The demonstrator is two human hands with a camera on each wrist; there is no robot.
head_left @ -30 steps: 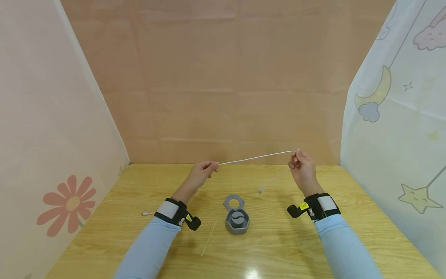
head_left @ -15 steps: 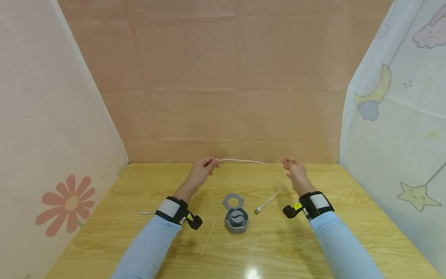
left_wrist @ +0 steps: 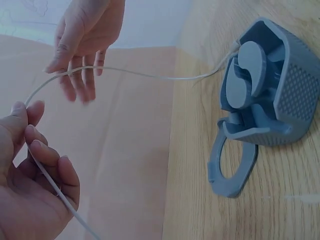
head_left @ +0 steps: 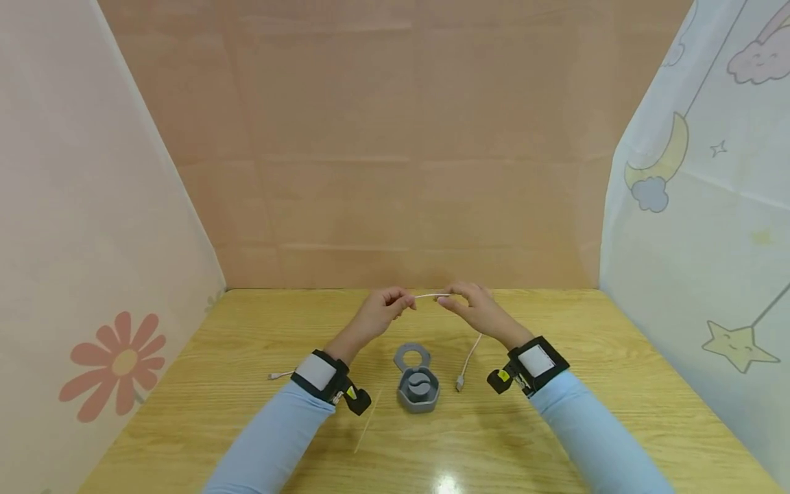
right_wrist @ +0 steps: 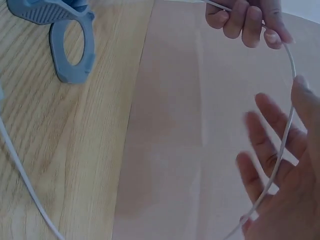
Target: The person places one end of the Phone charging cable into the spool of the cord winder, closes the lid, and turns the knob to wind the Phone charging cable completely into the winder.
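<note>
1. Two hands are raised close together above the far middle of a light wooden table (head_left: 555,412), with a thin white charging cable (head_left: 432,296) running in a short arc between them.
2. The left hand (head_left: 378,314) has its fingers curled around the cable and pinches it between thumb and fingertips.
3. The right hand (head_left: 475,312) has its fingers fairly straight and spread; the cable runs across them by the thumb. Whether it pinches the cable, the views do not show clearly.
4. From the right hand the cable drops to the table, ending in a small metal plug (head_left: 459,383) that lies just to the right of the holder.
5. A grey hexagonal plastic holder (head_left: 419,390) with a flat ring tab sits on the table below and between the hands, untouched.
6. The cable's other end (head_left: 276,375) lies on the table left of the left wrist.
7. A thin pale stick (head_left: 368,423) lies nearer the viewer, left of the holder.
8. Both arms wear light blue sleeves and black wrist straps.
</note>
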